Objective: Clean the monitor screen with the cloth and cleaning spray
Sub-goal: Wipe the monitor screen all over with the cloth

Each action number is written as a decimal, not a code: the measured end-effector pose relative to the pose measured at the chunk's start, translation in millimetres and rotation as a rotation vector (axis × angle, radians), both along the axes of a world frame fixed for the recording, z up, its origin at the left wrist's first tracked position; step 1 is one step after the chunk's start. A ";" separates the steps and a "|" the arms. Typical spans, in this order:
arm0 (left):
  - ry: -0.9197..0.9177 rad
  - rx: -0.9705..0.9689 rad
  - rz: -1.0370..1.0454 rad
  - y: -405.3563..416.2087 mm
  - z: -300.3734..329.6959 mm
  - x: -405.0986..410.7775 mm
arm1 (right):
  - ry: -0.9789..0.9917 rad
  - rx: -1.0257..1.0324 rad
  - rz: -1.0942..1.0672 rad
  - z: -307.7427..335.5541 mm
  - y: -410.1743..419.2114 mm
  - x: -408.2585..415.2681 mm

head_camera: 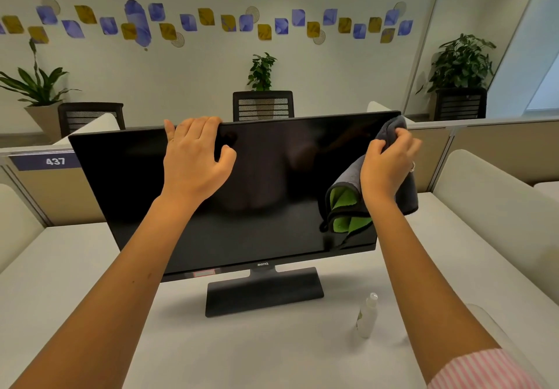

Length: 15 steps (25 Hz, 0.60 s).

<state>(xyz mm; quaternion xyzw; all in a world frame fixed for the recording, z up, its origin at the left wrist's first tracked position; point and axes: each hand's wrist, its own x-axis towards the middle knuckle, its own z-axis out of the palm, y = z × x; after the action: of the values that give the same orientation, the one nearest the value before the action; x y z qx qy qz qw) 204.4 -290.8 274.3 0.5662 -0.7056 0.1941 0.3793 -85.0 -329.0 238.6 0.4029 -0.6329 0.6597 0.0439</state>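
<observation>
Monitor [236, 195] is our landmark, standing on its base on the table [272, 352]. Our left hand [193, 158] hooks fingers over its top edge, thumb on the glass, bracing it. Right of that, our right hand [390, 164] bunches the soft cloth [344, 204] against the screen's upper right corner. The spray bottle [367, 316] stands just right of the base. We judge the panel fragile, so light pressure suits; the limp cloth needs a full fistful.

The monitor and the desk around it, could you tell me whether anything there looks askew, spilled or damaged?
Nothing stands out. The monitor sits on its stand, steadied at the top edge by the left hand; the right hand grips the cloth near its upper right corner. The spray bottle stands upright, with no spill visible.
</observation>
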 end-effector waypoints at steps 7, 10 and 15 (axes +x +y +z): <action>0.011 0.026 -0.004 3.5 2.5 0.8 | -0.331 0.372 -0.008 -74.4 24.4 6.8; 0.010 0.050 -0.016 5.9 5.0 2.6 | -0.416 0.524 0.007 -101.0 33.0 14.7; -0.011 0.118 -0.006 12.2 9.2 3.3 | -0.398 0.611 0.092 -114.5 43.1 41.9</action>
<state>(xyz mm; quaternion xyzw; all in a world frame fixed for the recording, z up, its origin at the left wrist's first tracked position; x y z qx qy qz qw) 207.7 -278.6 283.5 0.5843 -0.7197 0.1539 0.3420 -43.1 -285.8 124.1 0.2895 -0.7780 0.5069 -0.2322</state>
